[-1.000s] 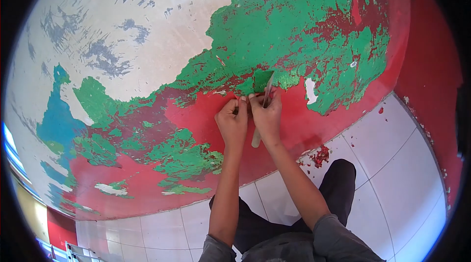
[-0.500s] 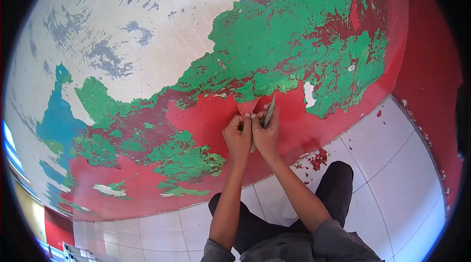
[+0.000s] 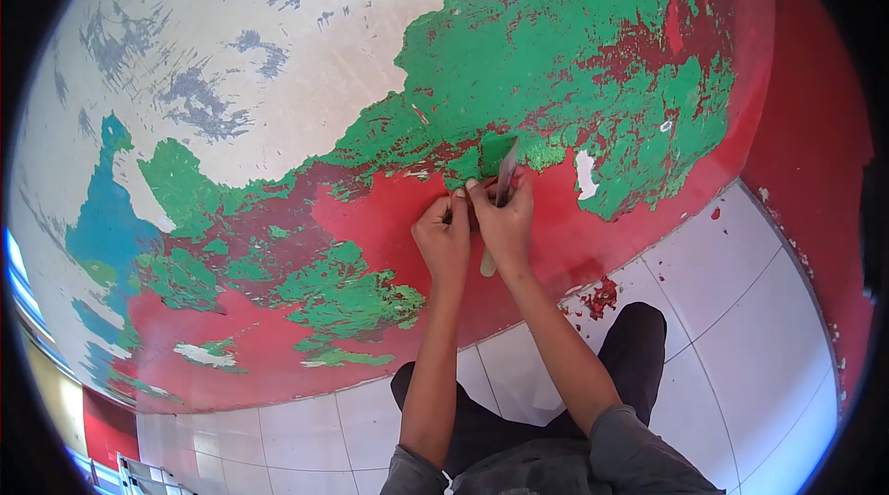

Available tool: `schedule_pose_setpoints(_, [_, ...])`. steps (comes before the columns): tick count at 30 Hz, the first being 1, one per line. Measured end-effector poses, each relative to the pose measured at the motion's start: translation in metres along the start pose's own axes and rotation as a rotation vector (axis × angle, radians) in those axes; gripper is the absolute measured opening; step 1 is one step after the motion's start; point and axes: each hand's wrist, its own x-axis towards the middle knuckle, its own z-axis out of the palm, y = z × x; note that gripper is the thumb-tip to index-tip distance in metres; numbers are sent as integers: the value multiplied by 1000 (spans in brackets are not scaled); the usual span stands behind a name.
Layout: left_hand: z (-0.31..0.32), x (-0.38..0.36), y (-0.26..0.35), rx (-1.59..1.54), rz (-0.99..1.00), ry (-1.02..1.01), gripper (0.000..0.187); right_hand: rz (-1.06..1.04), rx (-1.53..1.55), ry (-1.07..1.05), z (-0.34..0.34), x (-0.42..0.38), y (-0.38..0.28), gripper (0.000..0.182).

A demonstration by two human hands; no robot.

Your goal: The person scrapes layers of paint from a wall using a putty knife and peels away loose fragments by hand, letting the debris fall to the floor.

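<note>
R hand (image 3: 506, 225) fisted on scraper (image 3: 506, 171), blade up-right, handle end poking out below fist | L hand (image 3: 444, 238) closed, touching R, pinching at paint edge just beside blade | wall (image 3: 370, 217): blade tip at red/green border, directly above hands | paint chips (image 3: 602, 296) on floor, lower right

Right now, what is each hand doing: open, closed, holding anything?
Left hand: closed, fingers pinching at the paint by the scraper.
Right hand: closed around the scraper, blade on the wall.
</note>
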Motion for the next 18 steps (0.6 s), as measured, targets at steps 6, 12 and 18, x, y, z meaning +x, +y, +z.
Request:
schedule_pose_setpoints(6, [9,-7,-7,-89,-1,70,29,-139,19,59,6,-1,16,35])
schedule_pose_setpoints(12, [18,-23,-11,-153,-64,87,32,-68,70,36,-2,-7,16,35])
schedule_pose_setpoints(18, [13,-23,-11,-119,-107,106,34,-72,-12,-48,-15,-6,13,29])
